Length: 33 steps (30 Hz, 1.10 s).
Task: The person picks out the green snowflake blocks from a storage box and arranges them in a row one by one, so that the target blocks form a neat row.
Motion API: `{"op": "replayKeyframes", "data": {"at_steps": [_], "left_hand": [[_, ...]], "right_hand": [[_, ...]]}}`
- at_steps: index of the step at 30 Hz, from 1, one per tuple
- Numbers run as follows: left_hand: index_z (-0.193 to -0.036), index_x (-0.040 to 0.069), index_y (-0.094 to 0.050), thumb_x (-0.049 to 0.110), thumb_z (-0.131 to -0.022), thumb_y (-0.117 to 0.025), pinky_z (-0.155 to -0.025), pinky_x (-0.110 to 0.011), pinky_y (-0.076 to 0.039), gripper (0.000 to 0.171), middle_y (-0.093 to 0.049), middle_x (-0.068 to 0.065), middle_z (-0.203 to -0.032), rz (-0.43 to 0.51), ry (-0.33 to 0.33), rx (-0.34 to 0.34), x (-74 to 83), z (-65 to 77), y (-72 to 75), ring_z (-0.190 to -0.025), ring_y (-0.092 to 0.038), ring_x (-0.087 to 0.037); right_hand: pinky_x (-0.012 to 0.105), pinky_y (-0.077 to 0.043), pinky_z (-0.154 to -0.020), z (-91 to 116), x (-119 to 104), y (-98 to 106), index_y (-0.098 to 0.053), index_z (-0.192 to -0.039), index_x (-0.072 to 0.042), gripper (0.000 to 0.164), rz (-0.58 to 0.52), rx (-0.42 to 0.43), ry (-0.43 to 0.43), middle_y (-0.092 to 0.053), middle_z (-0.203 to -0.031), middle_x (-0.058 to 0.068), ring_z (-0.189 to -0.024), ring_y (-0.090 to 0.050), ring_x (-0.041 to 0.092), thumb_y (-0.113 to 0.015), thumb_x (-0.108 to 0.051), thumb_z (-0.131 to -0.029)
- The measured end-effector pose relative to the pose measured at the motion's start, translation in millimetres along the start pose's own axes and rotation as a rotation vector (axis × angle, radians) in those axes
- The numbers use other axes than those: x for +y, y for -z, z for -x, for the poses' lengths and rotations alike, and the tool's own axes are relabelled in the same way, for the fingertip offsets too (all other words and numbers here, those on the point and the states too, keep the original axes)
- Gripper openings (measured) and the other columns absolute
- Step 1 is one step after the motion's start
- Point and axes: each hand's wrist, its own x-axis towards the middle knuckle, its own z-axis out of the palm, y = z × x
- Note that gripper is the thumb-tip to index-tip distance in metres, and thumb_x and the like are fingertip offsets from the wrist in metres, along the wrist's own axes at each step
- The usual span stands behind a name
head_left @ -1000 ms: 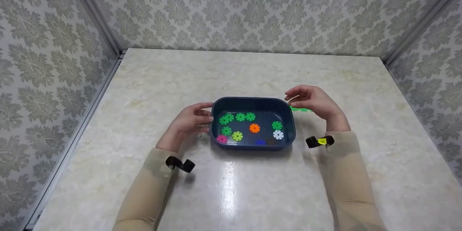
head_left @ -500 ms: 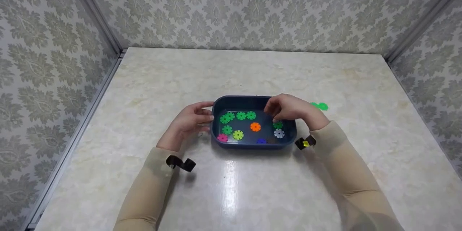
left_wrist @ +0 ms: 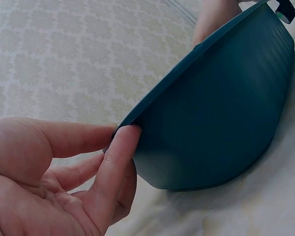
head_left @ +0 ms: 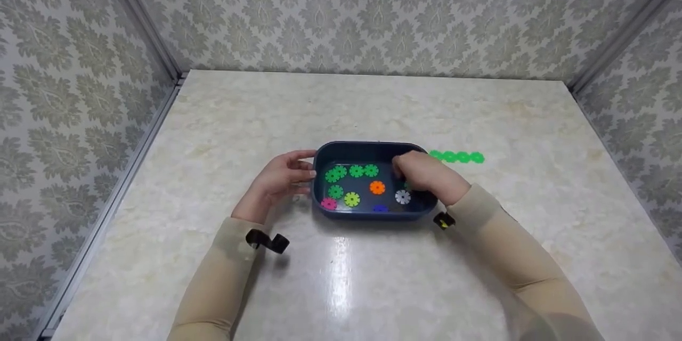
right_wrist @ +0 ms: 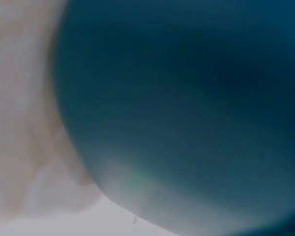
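A dark blue plastic basin (head_left: 373,217) holds several notched snowflake building discs, among them an orange disc (head_left: 377,187), a white disc (head_left: 403,197) and a yellow-green disc (head_left: 351,199). At its left end, my left hand (head_left: 277,178) grips the rim with thumb and fingertips, seen close up on the basin wall (left_wrist: 211,118) in the left wrist view. My right hand (head_left: 426,173) reaches down inside the right end, over a mostly covered green disc. Its fingertips are hidden, and I cannot tell whether they hold a disc. Only the basin's outer wall (right_wrist: 177,108) fills the right wrist view.
A straight chain of linked green discs (head_left: 463,157) lies on the marble-patterned table (head_left: 341,112), behind and right of the basin. Patterned wall panels (head_left: 346,16) close off the back and both sides.
My right hand has left the green chain, moved left and gone down into the basin. The white and blue discs there have shifted slightly left. My left hand stays at the rim.
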Motion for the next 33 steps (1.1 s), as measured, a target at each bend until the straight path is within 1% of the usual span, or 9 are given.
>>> {"op": "replayKeyframes", "data": {"at_steps": [2,5,8,13,21,24,29,31,33], "left_hand": [[-0.152,0.012,-0.050,-0.001,-0.096,-0.067,-0.065,-0.027,-0.061,0.059,-0.061,-0.008,-0.113,-0.002,0.001,-0.002,0.1,0.0,-0.4,-0.080,-0.066,-0.013],[-0.152,0.012,-0.049,-0.001,-0.097,-0.066,-0.065,-0.026,-0.061,0.059,-0.061,-0.007,-0.112,0.000,0.003,-0.009,-0.3,-0.1,-0.2,-0.081,-0.066,-0.012],[-0.153,0.012,-0.048,-0.002,-0.097,-0.065,-0.065,-0.026,-0.060,0.060,-0.060,-0.006,-0.110,0.001,0.002,-0.014,-0.1,0.0,0.1,-0.081,-0.066,-0.012],[-0.153,0.013,-0.049,-0.001,-0.097,-0.066,-0.065,-0.026,-0.061,0.060,-0.060,-0.006,-0.111,-0.005,0.004,-0.010,0.2,-0.5,1.0,-0.081,-0.066,-0.012],[-0.152,0.014,-0.050,0.001,-0.097,-0.067,-0.066,-0.027,-0.061,0.060,-0.060,-0.004,-0.109,-0.028,0.003,0.000,0.5,-0.6,1.6,-0.080,-0.066,-0.012],[-0.152,0.014,-0.050,0.001,-0.097,-0.067,-0.066,-0.027,-0.061,0.060,-0.060,-0.005,-0.110,-0.026,0.001,-0.002,0.0,-0.6,1.5,-0.082,-0.066,-0.012],[-0.152,0.013,-0.050,0.000,-0.097,-0.067,-0.066,-0.027,-0.061,0.060,-0.060,-0.005,-0.111,-0.025,-0.004,0.001,-0.6,-1.2,0.6,-0.084,-0.066,-0.012],[-0.152,0.013,-0.050,-0.001,-0.097,-0.067,-0.067,-0.027,-0.061,0.060,-0.060,-0.004,-0.110,-0.024,-0.007,0.002,-0.5,-1.5,0.4,-0.085,-0.065,-0.012],[-0.152,0.013,-0.049,-0.001,-0.097,-0.066,-0.067,-0.027,-0.061,0.060,-0.060,-0.005,-0.110,-0.019,-0.007,0.002,-0.4,-1.7,0.3,-0.085,-0.065,-0.012]], "right_hand": [[0.033,-0.049,-0.068,2,2,2,-0.072,-0.094,-0.005,0.020,-0.050,-0.013,0.005,-0.063,-0.080,0.008,-0.072,-0.054,0.022,-0.068,0.011,-0.082],[0.034,-0.050,-0.071,8,5,7,-0.077,-0.103,-0.007,0.020,-0.175,-0.029,0.004,-0.066,-0.081,0.008,-0.071,-0.055,0.020,-0.073,0.004,-0.086],[0.034,-0.050,-0.072,14,10,11,-0.079,-0.109,-0.008,0.021,-0.294,-0.020,0.012,-0.070,-0.086,0.008,-0.073,-0.058,0.017,-0.075,-0.002,-0.089],[0.032,-0.055,-0.074,22,19,13,-0.081,-0.105,-0.010,0.013,-0.420,0.032,0.046,-0.074,-0.101,0.009,-0.082,-0.066,0.015,-0.074,-0.008,-0.094],[0.028,-0.055,-0.074,24,29,15,-0.080,-0.101,-0.012,0.008,-0.584,0.082,0.032,-0.077,-0.100,0.008,-0.081,-0.067,0.016,-0.077,-0.014,-0.093],[0.025,-0.056,-0.074,24,33,14,-0.079,-0.103,-0.011,0.012,-0.650,0.091,0.012,-0.077,-0.100,0.010,-0.082,-0.067,0.017,-0.078,-0.015,-0.092],[0.022,-0.056,-0.075,24,39,12,-0.075,-0.117,-0.003,0.027,-0.785,0.094,0.014,-0.074,-0.105,0.016,-0.083,-0.067,0.015,-0.078,-0.011,-0.091],[0.022,-0.056,-0.075,24,42,12,-0.074,-0.122,-0.003,0.032,-0.824,0.095,0.014,-0.074,-0.109,0.015,-0.083,-0.066,0.012,-0.077,-0.009,-0.091],[0.022,-0.056,-0.075,26,44,13,-0.074,-0.123,-0.004,0.032,-0.841,0.094,0.007,-0.073,-0.112,0.013,-0.082,-0.066,0.011,-0.077,-0.009,-0.091]]}}
